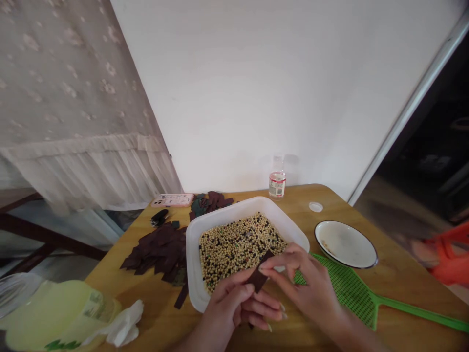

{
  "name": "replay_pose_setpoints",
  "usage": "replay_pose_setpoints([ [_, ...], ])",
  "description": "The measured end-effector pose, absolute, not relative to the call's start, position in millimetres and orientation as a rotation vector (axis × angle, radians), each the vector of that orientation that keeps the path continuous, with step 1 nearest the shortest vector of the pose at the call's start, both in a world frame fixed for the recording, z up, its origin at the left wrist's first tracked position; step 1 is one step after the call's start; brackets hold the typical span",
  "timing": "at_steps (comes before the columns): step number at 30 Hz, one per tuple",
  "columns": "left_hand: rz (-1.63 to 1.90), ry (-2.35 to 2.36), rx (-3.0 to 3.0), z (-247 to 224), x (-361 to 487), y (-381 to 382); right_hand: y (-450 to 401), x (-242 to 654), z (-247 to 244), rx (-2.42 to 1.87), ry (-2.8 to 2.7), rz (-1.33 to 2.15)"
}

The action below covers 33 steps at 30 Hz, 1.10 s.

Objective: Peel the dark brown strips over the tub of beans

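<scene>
From my station I read the bench (410,293) left to right. At the far left lies a pale yellow plastic package (62,313), a crumpled white tissue (122,325) against it. Next comes a loose heap of flat dark brown strips (157,252), with a small black object (159,217) and a phone in a pink case (172,200) beyond. In the centre, a white plastic tray (192,274) holds a layer of pale round beans speckled with dark ones (238,247). Both hands block my view of its near rim. The left hand (234,308) curls its fingers around the lower part of a dark strip (258,278) over the tray's near edge, while the right hand (304,278) pinches the upper part between thumb and fingers. Further right lie a green plastic fly swatter (351,288) and a white enamel dish with a dark rim (344,243), with a small white lid (315,207) and a water bottle (277,178) behind.
</scene>
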State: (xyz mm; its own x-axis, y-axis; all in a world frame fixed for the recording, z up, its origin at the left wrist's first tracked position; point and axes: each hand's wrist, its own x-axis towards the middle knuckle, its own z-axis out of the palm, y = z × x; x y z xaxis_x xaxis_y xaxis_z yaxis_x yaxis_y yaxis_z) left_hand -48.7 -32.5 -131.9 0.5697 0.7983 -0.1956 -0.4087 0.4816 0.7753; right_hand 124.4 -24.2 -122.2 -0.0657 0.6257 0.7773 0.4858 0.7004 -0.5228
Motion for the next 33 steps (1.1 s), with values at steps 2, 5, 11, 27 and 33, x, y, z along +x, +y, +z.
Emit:
replay_pose_setpoints([
  [2, 0.789, 0.599, 0.744, -133.0, -49.0, -32.5, -22.7, 126.0, -120.5, -0.903, -1.662, 0.114],
  [5, 0.792, 0.589, 0.739, -136.7, -49.0, -31.1, -23.1, 125.1, -118.3, -0.874, -1.685, 0.131],
  [11, 0.792, 0.557, 0.737, -136.9, -48.2, -31.4, -25.0, 125.4, -119.9, -0.892, -1.717, 0.138],
  [27, 0.817, 0.54, 0.725, -138.5, -48.2, -31.8, -24.9, 126.0, -119.8, -0.849, -1.722, 0.108],
  [33, 0.831, 0.568, 0.709, -142.2, -47.4, -30.6, -24.0, 128.6, -122.0, -0.9, -1.703, 0.116],
])
